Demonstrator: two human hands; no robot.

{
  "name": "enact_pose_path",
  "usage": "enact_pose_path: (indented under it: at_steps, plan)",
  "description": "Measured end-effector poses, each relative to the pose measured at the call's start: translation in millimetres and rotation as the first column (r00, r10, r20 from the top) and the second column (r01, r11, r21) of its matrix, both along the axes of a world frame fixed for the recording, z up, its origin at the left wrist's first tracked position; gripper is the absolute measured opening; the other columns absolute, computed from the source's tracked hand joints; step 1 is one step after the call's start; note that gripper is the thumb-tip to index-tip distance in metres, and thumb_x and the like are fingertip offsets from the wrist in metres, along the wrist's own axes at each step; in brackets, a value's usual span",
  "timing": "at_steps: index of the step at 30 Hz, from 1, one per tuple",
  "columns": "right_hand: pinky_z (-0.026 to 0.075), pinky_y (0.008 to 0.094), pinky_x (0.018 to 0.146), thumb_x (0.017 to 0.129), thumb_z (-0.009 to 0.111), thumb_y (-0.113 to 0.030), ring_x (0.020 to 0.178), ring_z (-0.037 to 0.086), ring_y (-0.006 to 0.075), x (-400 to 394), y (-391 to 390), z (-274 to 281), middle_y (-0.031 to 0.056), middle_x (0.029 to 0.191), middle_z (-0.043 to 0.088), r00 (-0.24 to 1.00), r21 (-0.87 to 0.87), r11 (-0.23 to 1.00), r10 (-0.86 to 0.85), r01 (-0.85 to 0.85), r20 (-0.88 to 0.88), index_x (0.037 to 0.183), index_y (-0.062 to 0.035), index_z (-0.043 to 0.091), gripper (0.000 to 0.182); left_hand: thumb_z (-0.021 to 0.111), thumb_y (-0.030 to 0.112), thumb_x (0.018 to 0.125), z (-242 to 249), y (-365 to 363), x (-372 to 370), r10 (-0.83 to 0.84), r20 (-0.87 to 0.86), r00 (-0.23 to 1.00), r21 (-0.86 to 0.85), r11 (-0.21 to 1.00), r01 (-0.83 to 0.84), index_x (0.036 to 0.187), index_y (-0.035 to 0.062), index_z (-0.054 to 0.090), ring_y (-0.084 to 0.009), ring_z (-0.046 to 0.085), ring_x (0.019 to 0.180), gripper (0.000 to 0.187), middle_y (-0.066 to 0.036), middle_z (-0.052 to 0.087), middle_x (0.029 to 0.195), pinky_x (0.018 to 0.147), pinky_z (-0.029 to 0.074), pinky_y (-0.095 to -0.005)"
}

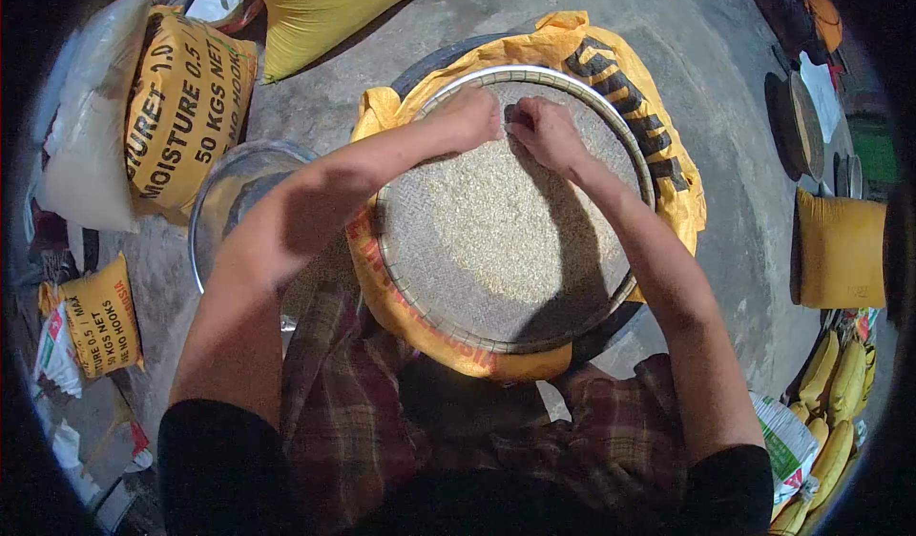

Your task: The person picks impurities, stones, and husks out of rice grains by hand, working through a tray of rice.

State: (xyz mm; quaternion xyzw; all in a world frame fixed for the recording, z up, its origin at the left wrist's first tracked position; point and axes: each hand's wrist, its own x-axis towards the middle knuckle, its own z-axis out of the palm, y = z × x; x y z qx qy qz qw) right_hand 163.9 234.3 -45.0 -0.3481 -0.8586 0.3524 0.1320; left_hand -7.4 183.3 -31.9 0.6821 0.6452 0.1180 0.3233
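In front of me a round sieve with a bamboo rim holds a spread of pale grain. Beneath it, a yellow woven sack with dark lettering is draped over a dark round tub. Over the far part of the sieve, my left hand is closed, its fingertips turned inward. Close by on its right, my right hand is also closed, thumb and fingers pinched together. Whatever either hand holds is too small or hidden to make out. My forearms cross above the sieve's sides.
A metal basin stands at the left, near a printed yellow sack. A full yellow sack is at the back. On the right are a yellow container, a leaning round pan and long yellow produce.
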Motion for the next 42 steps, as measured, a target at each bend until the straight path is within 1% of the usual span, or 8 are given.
enact_pose_path:
  at_steps: [7,11,16,23,31,37,39,42]
  plan:
    - [0.047,0.0389,0.074,0.080,0.061,-0.016,0.079,0.060,0.0328,13.0,7.9,13.3,0.0182,0.082,0.061,0.995,-0.198,0.979,-0.026,0.045,0.098,0.087,-0.0006,0.057,0.018,0.066,0.009,0.078,29.1,-10.4,-35.4,0.227,0.625,0.747,-0.424,0.902,0.081,0.082,0.0013,0.058,-0.0104,0.056,0.064,0.011,-0.003,0.059,0.068,0.056,0.046,-0.0254]
    - [0.047,0.0354,0.072,0.080,0.062,-0.014,0.072,0.057,0.0246,10.0,8.7,9.0,0.0131,0.077,0.058,0.997,-0.249,0.968,-0.024,0.003,-0.078,0.089,-0.0027,0.054,0.017,0.065,0.006,0.073,16.3,-10.5,-54.0,0.222,0.416,0.882,-0.321,0.943,-0.086,0.081,0.0013,0.062,-0.0134,0.059,0.060,0.010,-0.007,0.062,0.070,0.053,0.047,-0.0288]
    - [0.047,0.0427,0.075,0.079,0.059,-0.010,0.083,0.058,0.0379,-14.6,-3.8,3.0,0.0207,0.085,0.059,0.992,0.043,0.992,0.117,-0.115,-0.038,0.090,-0.0019,0.058,0.013,0.064,0.018,0.074,11.1,-14.9,-23.6,0.012,-0.162,0.987,0.058,0.998,-0.003,0.087,0.0036,0.066,-0.0355,0.064,0.084,0.020,-0.020,0.065,0.088,0.073,0.050,-0.0440]
    - [0.047,0.0420,0.074,0.080,0.058,-0.012,0.079,0.057,0.0387,-7.5,-2.1,10.0,0.0215,0.083,0.057,0.987,0.068,0.984,0.160,-0.162,0.035,0.090,-0.0006,0.056,0.015,0.066,0.014,0.072,15.4,-16.2,-20.7,-0.094,0.042,0.995,-0.105,0.990,0.098,0.081,-0.0045,0.063,-0.0323,0.064,0.073,0.021,-0.021,0.065,0.083,0.063,0.050,-0.0381]
    - [0.047,0.0280,0.065,0.081,0.063,-0.013,0.073,0.055,0.0101,-13.2,2.4,4.5,0.0018,0.076,0.057,0.950,-0.663,0.741,-0.118,-0.109,-0.288,0.079,-0.0022,0.053,0.015,0.069,0.009,0.073,28.0,-32.6,-54.5,0.209,0.398,0.893,-0.365,0.929,-0.055,0.086,0.0007,0.061,-0.0134,0.059,0.066,0.018,-0.006,0.060,0.068,0.059,0.048,-0.0277]
    - [0.049,0.0330,0.070,0.080,0.064,-0.007,0.075,0.060,0.0167,-43.7,-19.3,-1.9,0.0104,0.078,0.062,0.989,-0.141,0.980,0.135,-0.142,-0.059,0.087,-0.0024,0.058,0.011,0.067,0.017,0.073,9.0,-47.7,-27.1,0.000,-0.312,0.950,0.160,0.986,0.052,0.079,-0.0007,0.062,-0.0341,0.062,0.072,0.019,-0.020,0.062,0.075,0.065,0.049,-0.0403]
    - [0.048,0.0417,0.073,0.077,0.063,-0.015,0.080,0.060,0.0376,-47.8,-22.1,-5.8,0.0191,0.084,0.064,0.984,0.013,0.985,0.170,-0.169,-0.058,0.084,-0.0031,0.060,0.014,0.064,0.016,0.075,11.5,-48.0,-28.0,0.002,-0.293,0.956,0.207,0.976,0.061,0.077,-0.0008,0.062,-0.0369,0.061,0.073,0.017,-0.022,0.061,0.075,0.065,0.048,-0.0408]
    - [0.047,0.0311,0.067,0.081,0.062,-0.009,0.071,0.059,0.0167,-34.6,-18.9,4.7,0.0078,0.075,0.061,0.976,0.063,0.974,0.214,-0.216,0.039,0.083,-0.0026,0.056,0.009,0.065,0.015,0.076,27.6,-46.2,-33.0,-0.002,-0.096,0.995,-0.009,1.000,0.001,0.077,-0.0016,0.060,-0.0298,0.062,0.071,0.017,-0.018,0.061,0.072,0.064,0.048,-0.0370]
